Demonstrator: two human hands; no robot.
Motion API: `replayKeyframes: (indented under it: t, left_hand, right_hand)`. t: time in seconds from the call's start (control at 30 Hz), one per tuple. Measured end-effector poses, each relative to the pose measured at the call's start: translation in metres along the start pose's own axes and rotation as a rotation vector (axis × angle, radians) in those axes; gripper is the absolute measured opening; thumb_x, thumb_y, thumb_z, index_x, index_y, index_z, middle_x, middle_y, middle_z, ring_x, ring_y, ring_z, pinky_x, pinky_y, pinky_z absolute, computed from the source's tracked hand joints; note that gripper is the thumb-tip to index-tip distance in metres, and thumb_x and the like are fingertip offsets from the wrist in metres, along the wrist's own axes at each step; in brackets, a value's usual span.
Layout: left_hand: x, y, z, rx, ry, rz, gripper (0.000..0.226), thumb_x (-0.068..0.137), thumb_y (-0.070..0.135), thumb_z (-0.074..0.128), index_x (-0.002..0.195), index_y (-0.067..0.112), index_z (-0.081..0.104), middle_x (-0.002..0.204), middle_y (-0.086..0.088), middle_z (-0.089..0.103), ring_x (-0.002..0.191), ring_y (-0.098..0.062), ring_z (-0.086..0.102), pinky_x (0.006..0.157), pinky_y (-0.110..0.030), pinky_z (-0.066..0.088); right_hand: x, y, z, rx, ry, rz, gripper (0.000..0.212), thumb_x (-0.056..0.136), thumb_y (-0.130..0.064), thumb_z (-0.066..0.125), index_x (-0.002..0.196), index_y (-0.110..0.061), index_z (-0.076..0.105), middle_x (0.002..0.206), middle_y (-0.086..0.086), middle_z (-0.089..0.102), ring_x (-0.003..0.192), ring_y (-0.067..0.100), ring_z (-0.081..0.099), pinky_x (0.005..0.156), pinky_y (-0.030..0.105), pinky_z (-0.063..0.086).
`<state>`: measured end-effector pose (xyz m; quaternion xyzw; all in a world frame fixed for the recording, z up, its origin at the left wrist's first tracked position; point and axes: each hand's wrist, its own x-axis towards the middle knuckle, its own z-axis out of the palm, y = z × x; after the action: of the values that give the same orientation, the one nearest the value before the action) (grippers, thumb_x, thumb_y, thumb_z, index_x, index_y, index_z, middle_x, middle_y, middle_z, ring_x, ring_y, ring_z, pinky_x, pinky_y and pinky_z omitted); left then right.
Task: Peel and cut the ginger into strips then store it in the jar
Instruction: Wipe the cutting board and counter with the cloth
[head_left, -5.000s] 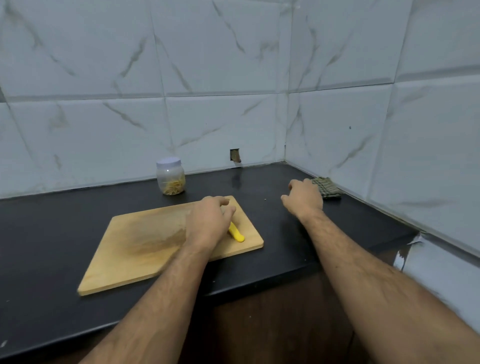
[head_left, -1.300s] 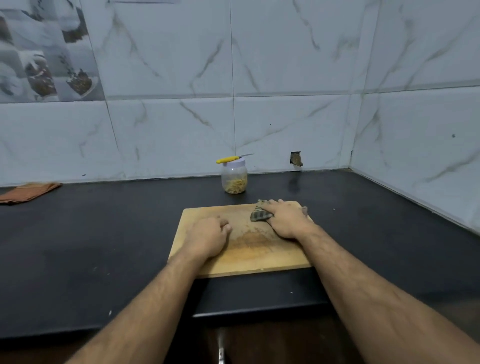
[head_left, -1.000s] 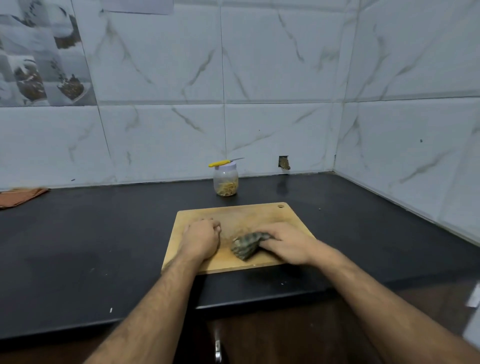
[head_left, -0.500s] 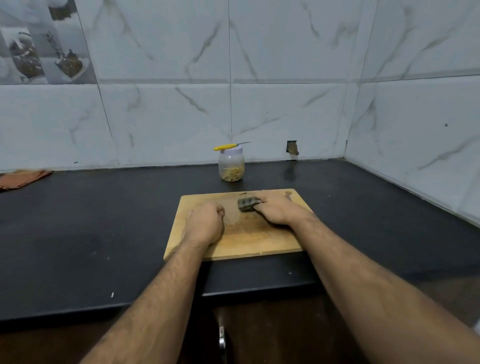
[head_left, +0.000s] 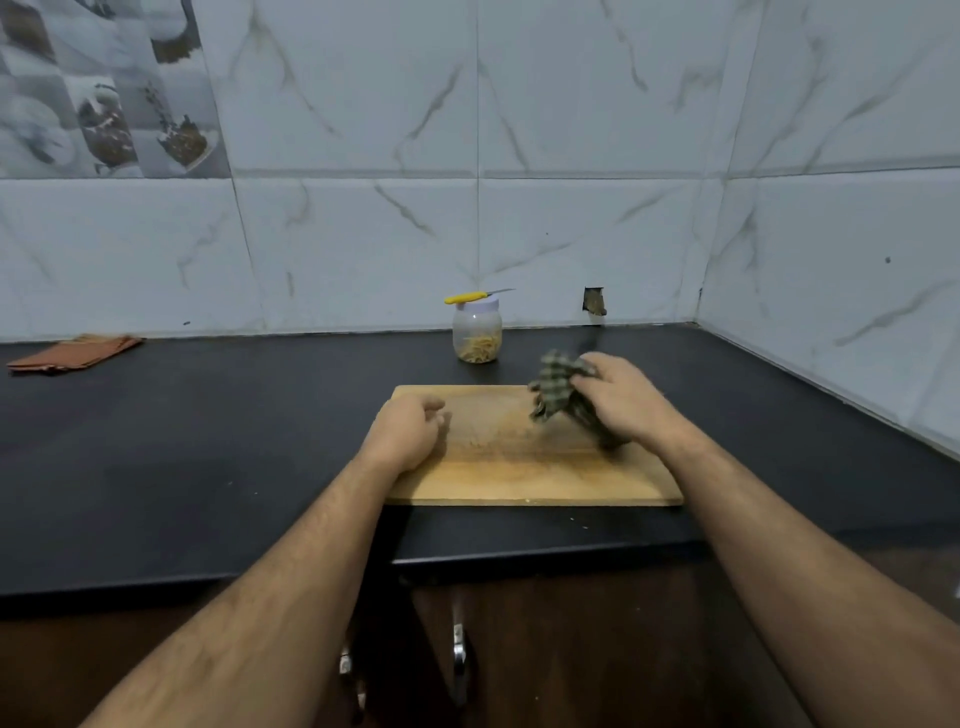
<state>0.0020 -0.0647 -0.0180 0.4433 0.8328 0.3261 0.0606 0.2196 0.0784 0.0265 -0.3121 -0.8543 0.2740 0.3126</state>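
We see the jar (head_left: 477, 332) standing on the black counter (head_left: 208, 441), beyond and between both sets of fingers, nearer the right hand (head_left: 621, 400). It is a clear plastic jar with a white lid, and pale yellow ginger strips (head_left: 479, 348) fill its lower part. A yellow-handled knife (head_left: 470, 297) lies across the lid. Our right fingers curl around a dark checked cloth (head_left: 558, 387), bunched over the far right part of the wooden cutting board (head_left: 519, 467). Our left hand (head_left: 408, 431) rests on the board's left edge, fingers curled into a loose fist holding nothing. A folded orange cloth (head_left: 72, 353) lies far left of the fingers.
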Motion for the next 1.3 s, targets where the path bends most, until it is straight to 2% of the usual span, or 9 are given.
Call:
replayKeyframes:
  t: [0.1,0.23,0.57,0.7,0.87,0.97,1.07,1.17,1.3]
  left_hand:
    - [-0.009,-0.018,-0.006,0.225,-0.087,0.030,0.036,0.106,0.031,0.035,0.127,0.013,0.058,0.134,-0.006,0.053,0.135,-0.027,0.040,0.114,-0.042,0.032]
    - [-0.015,-0.024,0.004,0.265,-0.049,-0.031,0.039,0.106,0.025,0.028,0.125,0.006,0.056,0.130,-0.008,0.048,0.131,-0.024,0.037,0.111,-0.042,0.035]
    - [-0.016,-0.024,0.002,0.139,0.088,-0.139,0.028,0.093,0.006,0.036,0.108,0.013,0.059,0.117,-0.006,0.056,0.110,-0.029,0.053,0.093,-0.039,0.047]
    - [-0.019,-0.021,-0.002,0.089,0.119,-0.184,0.036,0.085,-0.001,0.039,0.109,0.012,0.062,0.107,-0.008,0.062,0.107,-0.030,0.055,0.099,-0.040,0.045]
    - [-0.023,-0.020,-0.006,-0.027,0.132,-0.232,0.028,0.082,-0.006,0.038,0.077,0.016,0.054,0.093,-0.008,0.060,0.107,-0.036,0.055,0.077,-0.036,0.045]
    - [-0.029,-0.016,-0.008,-0.073,0.125,-0.239,0.029,0.078,-0.007,0.036,0.074,0.017,0.052,0.086,-0.002,0.056,0.108,-0.034,0.056,0.070,-0.032,0.043]
    - [-0.031,-0.017,-0.009,-0.107,0.108,-0.218,0.031,0.078,-0.005,0.035,0.081,0.016,0.058,0.092,-0.002,0.059,0.111,-0.033,0.054,0.080,-0.034,0.047]
    - [-0.032,-0.019,-0.008,-0.099,0.102,-0.170,0.033,0.082,0.000,0.035,0.085,0.019,0.062,0.099,-0.003,0.064,0.114,-0.032,0.054,0.104,-0.042,0.042]
    - [-0.032,-0.015,-0.004,0.131,0.061,-0.127,0.039,0.103,0.033,0.035,0.131,0.025,0.060,0.135,-0.003,0.061,0.134,-0.024,0.046,0.122,-0.046,0.016]
  right_hand:
    - [0.034,0.009,0.017,-0.061,0.164,0.173,0.018,0.103,-0.016,0.042,0.108,-0.015,0.059,0.108,0.006,0.063,0.094,0.023,0.053,0.076,0.031,0.036]
    - [0.059,0.013,0.071,-0.364,-0.047,0.285,0.031,0.098,-0.016,0.038,0.122,-0.024,0.056,0.127,0.006,0.061,0.122,0.029,0.049,0.104,0.044,0.036]
    - [0.066,-0.055,0.139,-0.285,-0.381,-0.076,0.044,0.104,-0.023,0.040,0.147,-0.032,0.047,0.150,-0.001,0.049,0.135,0.021,0.045,0.104,0.026,0.028]
    - [0.036,-0.051,0.123,-0.062,-0.497,-0.184,0.040,0.101,-0.015,0.048,0.137,-0.026,0.059,0.140,-0.007,0.058,0.132,0.013,0.048,0.104,0.019,0.029]
    - [-0.002,-0.035,0.091,0.182,-0.609,-0.168,0.042,0.085,-0.018,0.051,0.120,-0.010,0.072,0.125,0.003,0.069,0.119,0.017,0.060,0.106,0.026,0.040]
    - [-0.015,-0.019,0.064,0.249,-0.543,-0.166,0.042,0.074,-0.022,0.050,0.089,0.011,0.071,0.095,0.015,0.074,0.086,0.028,0.064,0.083,0.035,0.048]
    - [-0.003,-0.021,0.044,0.243,-0.275,-0.066,0.031,0.081,-0.023,0.048,0.059,0.000,0.047,0.055,0.008,0.050,0.057,0.012,0.042,0.055,0.028,0.035]
    - [0.022,-0.036,0.045,0.266,-0.051,-0.067,0.024,0.076,-0.032,0.045,0.059,-0.016,0.052,0.068,0.010,0.063,0.068,0.028,0.059,0.069,0.040,0.054]
    - [0.020,-0.042,0.082,-0.015,-0.316,-0.087,0.025,0.094,-0.016,0.047,0.090,-0.023,0.071,0.101,-0.003,0.069,0.102,0.020,0.061,0.092,0.033,0.046]
